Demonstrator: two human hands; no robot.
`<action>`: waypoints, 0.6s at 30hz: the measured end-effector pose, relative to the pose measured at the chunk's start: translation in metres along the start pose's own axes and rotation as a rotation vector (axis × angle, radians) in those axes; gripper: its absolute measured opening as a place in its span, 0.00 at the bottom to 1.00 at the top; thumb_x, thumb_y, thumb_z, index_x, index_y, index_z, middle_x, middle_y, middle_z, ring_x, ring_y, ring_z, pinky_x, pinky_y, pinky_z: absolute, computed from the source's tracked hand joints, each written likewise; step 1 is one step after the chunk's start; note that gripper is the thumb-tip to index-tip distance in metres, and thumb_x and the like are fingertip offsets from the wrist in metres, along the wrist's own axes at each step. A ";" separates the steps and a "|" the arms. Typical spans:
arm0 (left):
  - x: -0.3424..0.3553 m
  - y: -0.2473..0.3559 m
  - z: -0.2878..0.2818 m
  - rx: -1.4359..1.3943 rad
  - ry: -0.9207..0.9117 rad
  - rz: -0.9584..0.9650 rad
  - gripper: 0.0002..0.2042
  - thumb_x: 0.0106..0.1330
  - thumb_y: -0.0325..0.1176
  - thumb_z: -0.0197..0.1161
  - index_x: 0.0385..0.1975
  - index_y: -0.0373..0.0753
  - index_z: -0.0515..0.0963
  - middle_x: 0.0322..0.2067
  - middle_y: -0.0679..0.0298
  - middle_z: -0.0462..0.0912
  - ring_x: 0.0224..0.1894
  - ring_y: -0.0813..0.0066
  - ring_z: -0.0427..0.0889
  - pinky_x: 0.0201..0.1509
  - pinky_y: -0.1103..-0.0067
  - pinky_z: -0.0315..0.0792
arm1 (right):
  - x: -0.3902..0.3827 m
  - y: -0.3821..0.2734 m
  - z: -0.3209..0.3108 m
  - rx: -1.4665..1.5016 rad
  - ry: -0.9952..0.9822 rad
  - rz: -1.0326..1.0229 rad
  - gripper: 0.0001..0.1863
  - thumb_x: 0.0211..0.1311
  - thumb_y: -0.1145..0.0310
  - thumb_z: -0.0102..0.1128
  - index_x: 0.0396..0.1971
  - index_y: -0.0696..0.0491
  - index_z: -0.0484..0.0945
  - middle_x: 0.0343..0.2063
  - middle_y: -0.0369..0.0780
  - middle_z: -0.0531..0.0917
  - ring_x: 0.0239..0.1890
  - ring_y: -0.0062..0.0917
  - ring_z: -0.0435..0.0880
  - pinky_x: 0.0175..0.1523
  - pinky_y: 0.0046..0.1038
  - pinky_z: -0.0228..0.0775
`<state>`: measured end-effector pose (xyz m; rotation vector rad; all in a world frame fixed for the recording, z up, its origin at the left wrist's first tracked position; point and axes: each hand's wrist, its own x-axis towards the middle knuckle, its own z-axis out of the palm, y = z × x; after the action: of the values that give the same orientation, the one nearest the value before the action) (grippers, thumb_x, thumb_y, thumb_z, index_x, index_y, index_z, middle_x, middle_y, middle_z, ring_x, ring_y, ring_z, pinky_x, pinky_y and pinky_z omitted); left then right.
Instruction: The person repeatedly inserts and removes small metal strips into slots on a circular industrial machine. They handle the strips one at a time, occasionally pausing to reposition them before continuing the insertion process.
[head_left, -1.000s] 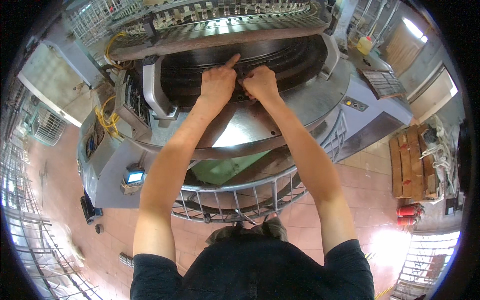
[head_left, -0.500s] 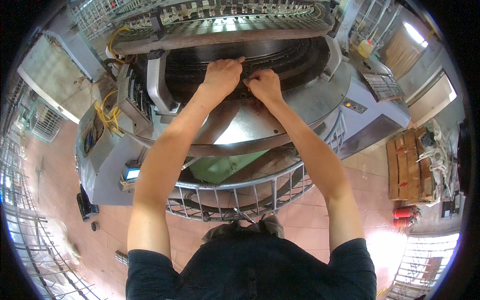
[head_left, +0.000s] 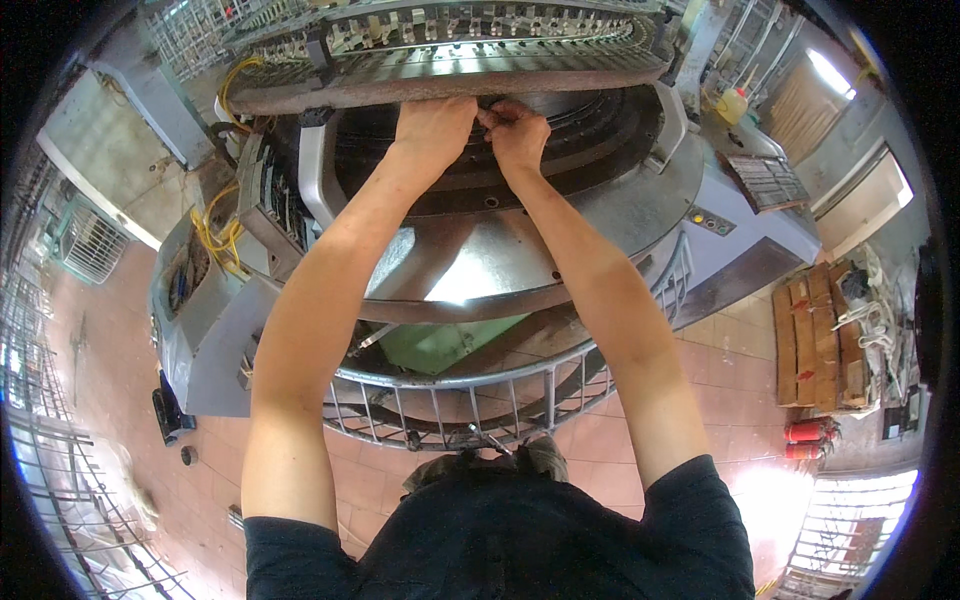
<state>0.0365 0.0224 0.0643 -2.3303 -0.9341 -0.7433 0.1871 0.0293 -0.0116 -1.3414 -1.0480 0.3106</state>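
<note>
Both my arms reach over the metal plate (head_left: 465, 262) of a large round machine that looks like a circular knitting machine. My left hand (head_left: 437, 132) is at the dark ring-shaped bed (head_left: 590, 135), just under the lip of the upper ring (head_left: 400, 92); its fingertips are hidden behind the back of the hand and that lip. Close beside it on the right, my right hand (head_left: 520, 138) has its fingers curled and pinched together at the inner part of the bed. Whatever sits in that pinch is too small to make out.
Silver brackets (head_left: 318, 172) stand either side of the bed. A curved metal guard rail (head_left: 475, 400) runs between my body and the machine. Yellow cables (head_left: 215, 235) hang at the left. A button panel (head_left: 712, 220), cardboard (head_left: 815, 335) and red cylinders (head_left: 808, 432) are at the right.
Both hands have moved slightly farther in, toward the upper ring. My left hand's outstretched index finger has gone out of sight. The right hand stays pinched.
</note>
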 end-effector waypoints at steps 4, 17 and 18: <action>-0.002 -0.007 -0.001 0.005 -0.094 0.013 0.07 0.57 0.25 0.62 0.34 0.36 0.84 0.37 0.52 0.86 0.46 0.51 0.85 0.51 0.58 0.78 | 0.006 -0.017 -0.016 -0.579 0.052 -0.314 0.27 0.51 0.43 0.75 0.32 0.55 0.88 0.26 0.49 0.87 0.27 0.43 0.87 0.34 0.39 0.78; -0.012 -0.020 -0.011 -0.140 -0.386 0.006 0.15 0.55 0.20 0.65 0.41 0.43 0.88 0.51 0.56 0.85 0.53 0.53 0.83 0.58 0.62 0.76 | 0.020 -0.030 -0.024 0.626 -0.371 0.313 0.03 0.68 0.75 0.62 0.38 0.57 0.82 0.36 0.41 0.88 0.28 0.22 0.81 0.28 0.24 0.66; -0.012 -0.020 -0.009 -0.144 -0.387 0.004 0.16 0.55 0.20 0.65 0.42 0.43 0.88 0.52 0.57 0.84 0.53 0.53 0.83 0.58 0.62 0.76 | 0.019 -0.030 -0.024 0.631 -0.379 0.273 0.03 0.69 0.74 0.61 0.38 0.56 0.81 0.36 0.40 0.89 0.28 0.22 0.82 0.28 0.25 0.67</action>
<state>0.0118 0.0240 0.0681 -2.6601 -1.0646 -0.3705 0.2046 0.0202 0.0261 -0.8578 -0.9558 1.0410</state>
